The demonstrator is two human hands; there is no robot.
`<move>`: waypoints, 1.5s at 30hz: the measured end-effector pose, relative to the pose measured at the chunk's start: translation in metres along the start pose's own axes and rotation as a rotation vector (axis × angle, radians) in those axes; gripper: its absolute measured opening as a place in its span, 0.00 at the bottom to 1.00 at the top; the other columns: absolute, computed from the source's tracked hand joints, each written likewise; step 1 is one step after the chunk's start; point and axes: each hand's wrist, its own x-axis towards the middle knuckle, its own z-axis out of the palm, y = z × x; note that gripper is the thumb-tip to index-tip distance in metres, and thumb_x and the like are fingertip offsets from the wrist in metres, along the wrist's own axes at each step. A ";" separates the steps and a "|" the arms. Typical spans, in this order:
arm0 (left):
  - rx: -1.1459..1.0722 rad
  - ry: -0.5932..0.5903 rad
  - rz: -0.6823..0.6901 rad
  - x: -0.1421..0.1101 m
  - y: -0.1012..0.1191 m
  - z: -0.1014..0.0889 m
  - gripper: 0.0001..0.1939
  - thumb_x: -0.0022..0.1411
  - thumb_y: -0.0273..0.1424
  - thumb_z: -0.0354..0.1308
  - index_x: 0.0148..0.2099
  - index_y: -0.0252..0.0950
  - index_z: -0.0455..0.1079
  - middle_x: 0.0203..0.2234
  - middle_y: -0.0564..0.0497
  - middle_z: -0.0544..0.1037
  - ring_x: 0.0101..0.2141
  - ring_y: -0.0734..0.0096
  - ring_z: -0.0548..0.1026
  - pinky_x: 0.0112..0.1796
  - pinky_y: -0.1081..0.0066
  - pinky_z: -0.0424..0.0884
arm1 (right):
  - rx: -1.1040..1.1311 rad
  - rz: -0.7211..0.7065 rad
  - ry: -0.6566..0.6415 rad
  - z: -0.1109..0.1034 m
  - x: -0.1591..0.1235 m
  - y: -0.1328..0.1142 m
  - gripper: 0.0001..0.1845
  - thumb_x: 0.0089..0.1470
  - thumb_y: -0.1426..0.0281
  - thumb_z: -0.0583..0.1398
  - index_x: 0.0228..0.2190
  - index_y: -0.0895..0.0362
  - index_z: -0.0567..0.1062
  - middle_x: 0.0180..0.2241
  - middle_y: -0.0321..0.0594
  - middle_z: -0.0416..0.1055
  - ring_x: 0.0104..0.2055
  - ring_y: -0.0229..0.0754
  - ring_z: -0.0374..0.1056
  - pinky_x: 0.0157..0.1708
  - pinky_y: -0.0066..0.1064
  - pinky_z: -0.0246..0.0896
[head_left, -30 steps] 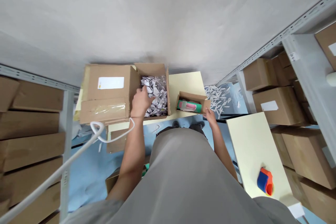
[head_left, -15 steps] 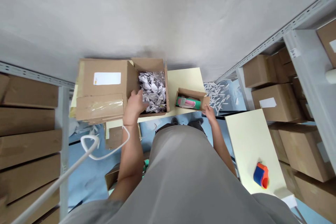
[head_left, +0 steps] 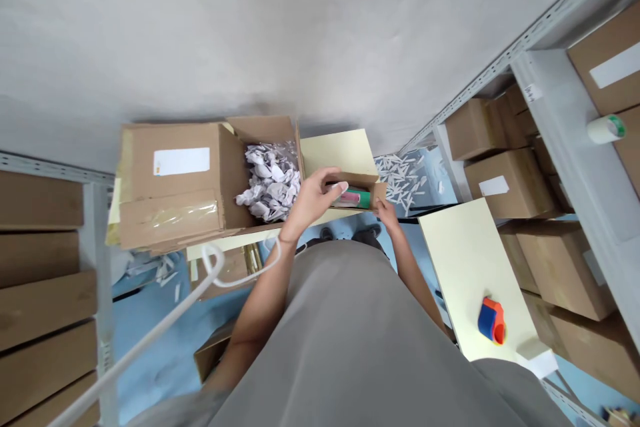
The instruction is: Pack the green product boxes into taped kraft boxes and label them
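My left hand (head_left: 316,197) is over the left end of a small open cardboard box (head_left: 379,192). Its fingers are closed on a bit of crumpled white paper (head_left: 343,187), mostly hidden by the hand. Inside the small box lies a green and pink package (head_left: 356,198), partly covered by that hand. My right hand (head_left: 386,212) grips the flap at the box's right end. To the left, a larger open carton (head_left: 235,180) holds a heap of crumpled white paper (head_left: 273,180).
A side table (head_left: 465,267) at right carries an orange and blue tape dispenser (head_left: 491,321). Shelves with cartons (head_left: 510,180) flank both sides. Paper strips (head_left: 403,180) lie beyond the bench's right end. A white rod (head_left: 145,340) crosses the lower left.
My left hand has moved right, from the paper-filled carton to the small box, with paper at its fingertips. My right hand stays on the small box's flap. The view has shifted slightly.
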 end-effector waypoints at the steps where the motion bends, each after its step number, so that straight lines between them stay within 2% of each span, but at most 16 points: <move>1: 0.015 -0.010 0.010 0.004 -0.007 0.013 0.22 0.69 0.41 0.66 0.60 0.39 0.77 0.58 0.39 0.82 0.58 0.52 0.82 0.60 0.54 0.79 | 0.010 0.004 0.001 0.001 -0.001 0.000 0.25 0.62 0.50 0.62 0.49 0.55 0.82 0.47 0.46 0.83 0.50 0.53 0.82 0.50 0.47 0.83; 4: 0.044 -0.040 0.003 0.011 -0.028 0.045 0.24 0.71 0.40 0.63 0.64 0.36 0.75 0.63 0.36 0.79 0.62 0.50 0.79 0.62 0.54 0.78 | 0.054 0.007 -0.001 0.002 -0.005 0.000 0.23 0.63 0.52 0.62 0.50 0.54 0.82 0.49 0.46 0.83 0.51 0.52 0.81 0.49 0.47 0.84; 6: 0.060 -0.067 -0.034 0.012 -0.038 0.055 0.25 0.73 0.39 0.60 0.67 0.34 0.72 0.65 0.34 0.77 0.63 0.49 0.78 0.61 0.54 0.78 | 0.088 0.007 0.000 0.002 -0.009 0.001 0.22 0.63 0.54 0.63 0.51 0.54 0.82 0.50 0.46 0.82 0.52 0.52 0.80 0.49 0.48 0.84; 8: 0.129 -0.060 -0.039 0.009 -0.044 0.057 0.24 0.76 0.38 0.57 0.68 0.35 0.71 0.65 0.34 0.76 0.64 0.50 0.77 0.63 0.53 0.77 | 0.121 0.018 0.012 0.000 -0.014 0.003 0.22 0.63 0.56 0.63 0.50 0.55 0.83 0.51 0.48 0.82 0.51 0.54 0.81 0.48 0.50 0.85; 11: 0.341 0.039 0.004 0.002 -0.052 0.054 0.25 0.76 0.36 0.56 0.71 0.38 0.68 0.68 0.36 0.73 0.70 0.52 0.70 0.71 0.52 0.67 | 0.170 0.051 0.050 -0.009 -0.023 0.011 0.21 0.63 0.57 0.62 0.49 0.58 0.83 0.49 0.52 0.82 0.48 0.56 0.81 0.46 0.53 0.85; 14: 0.500 0.115 -0.039 -0.003 -0.067 0.057 0.32 0.73 0.37 0.61 0.75 0.38 0.62 0.72 0.34 0.68 0.74 0.47 0.63 0.74 0.48 0.61 | 0.232 0.079 0.121 -0.025 -0.038 0.024 0.21 0.63 0.57 0.62 0.49 0.57 0.83 0.48 0.51 0.82 0.48 0.56 0.81 0.45 0.53 0.86; 17: 0.494 0.052 -0.162 -0.003 -0.088 0.073 0.41 0.70 0.39 0.65 0.78 0.35 0.56 0.73 0.29 0.66 0.75 0.42 0.63 0.73 0.46 0.63 | 0.321 0.073 0.206 -0.049 -0.061 0.044 0.20 0.62 0.55 0.64 0.47 0.56 0.83 0.46 0.49 0.83 0.49 0.57 0.81 0.43 0.52 0.87; 20: 0.375 -0.108 -0.278 -0.001 -0.104 0.101 0.41 0.72 0.40 0.64 0.79 0.34 0.54 0.72 0.28 0.68 0.70 0.45 0.71 0.68 0.51 0.71 | 0.432 0.066 0.310 -0.075 -0.093 0.069 0.20 0.61 0.53 0.66 0.45 0.56 0.82 0.45 0.47 0.83 0.50 0.57 0.80 0.42 0.50 0.87; 22: 0.286 -0.250 -0.288 0.002 -0.106 0.125 0.37 0.73 0.40 0.61 0.78 0.35 0.56 0.72 0.30 0.69 0.67 0.50 0.75 0.64 0.55 0.75 | 0.502 0.075 0.383 -0.093 -0.115 0.087 0.22 0.59 0.51 0.68 0.45 0.56 0.82 0.43 0.45 0.82 0.51 0.56 0.80 0.43 0.49 0.87; 24: 0.228 -0.396 -0.236 0.006 -0.103 0.153 0.34 0.73 0.38 0.61 0.76 0.37 0.60 0.71 0.33 0.70 0.66 0.52 0.76 0.64 0.56 0.76 | 0.549 0.096 0.456 -0.109 -0.135 0.105 0.23 0.58 0.49 0.68 0.42 0.55 0.81 0.41 0.43 0.81 0.50 0.54 0.79 0.44 0.48 0.87; 29: 0.257 -0.724 -0.081 0.008 -0.087 0.239 0.33 0.69 0.31 0.61 0.74 0.39 0.65 0.68 0.38 0.76 0.66 0.54 0.77 0.65 0.55 0.75 | 0.586 0.126 0.629 -0.145 -0.168 0.146 0.28 0.55 0.42 0.68 0.34 0.55 0.77 0.35 0.42 0.79 0.46 0.54 0.78 0.44 0.49 0.87; 31: 0.300 -0.807 -0.022 0.005 -0.084 0.275 0.35 0.67 0.28 0.62 0.74 0.39 0.65 0.68 0.38 0.76 0.68 0.54 0.74 0.67 0.55 0.73 | 0.600 0.132 0.687 -0.161 -0.174 0.161 0.31 0.52 0.39 0.67 0.32 0.55 0.75 0.34 0.42 0.77 0.44 0.53 0.78 0.42 0.49 0.88; 34: 0.346 -0.830 0.014 -0.001 -0.085 0.330 0.38 0.64 0.27 0.65 0.74 0.38 0.65 0.70 0.37 0.73 0.69 0.50 0.73 0.67 0.53 0.73 | 0.635 0.133 0.738 -0.194 -0.179 0.180 0.34 0.49 0.35 0.66 0.32 0.54 0.74 0.34 0.42 0.76 0.42 0.52 0.77 0.40 0.48 0.87; 37: 0.327 -0.815 -0.020 -0.007 -0.091 0.385 0.39 0.60 0.27 0.69 0.73 0.38 0.67 0.68 0.36 0.74 0.64 0.47 0.77 0.61 0.52 0.79 | 0.635 0.120 0.755 -0.237 -0.183 0.202 0.35 0.49 0.34 0.65 0.33 0.55 0.74 0.34 0.42 0.76 0.42 0.51 0.77 0.39 0.46 0.86; 41: 0.283 -0.851 -0.003 -0.020 -0.095 0.457 0.35 0.59 0.28 0.71 0.68 0.38 0.71 0.63 0.37 0.77 0.60 0.49 0.79 0.53 0.56 0.83 | 0.643 0.134 0.782 -0.298 -0.183 0.236 0.37 0.49 0.33 0.64 0.33 0.55 0.74 0.34 0.42 0.75 0.39 0.47 0.77 0.38 0.42 0.86; 45: 0.337 -0.881 0.053 -0.038 -0.090 0.514 0.34 0.59 0.29 0.71 0.67 0.37 0.71 0.62 0.36 0.77 0.61 0.47 0.78 0.55 0.53 0.81 | 0.620 0.171 0.810 -0.345 -0.187 0.261 0.38 0.50 0.31 0.63 0.34 0.55 0.75 0.33 0.43 0.75 0.39 0.49 0.78 0.36 0.42 0.86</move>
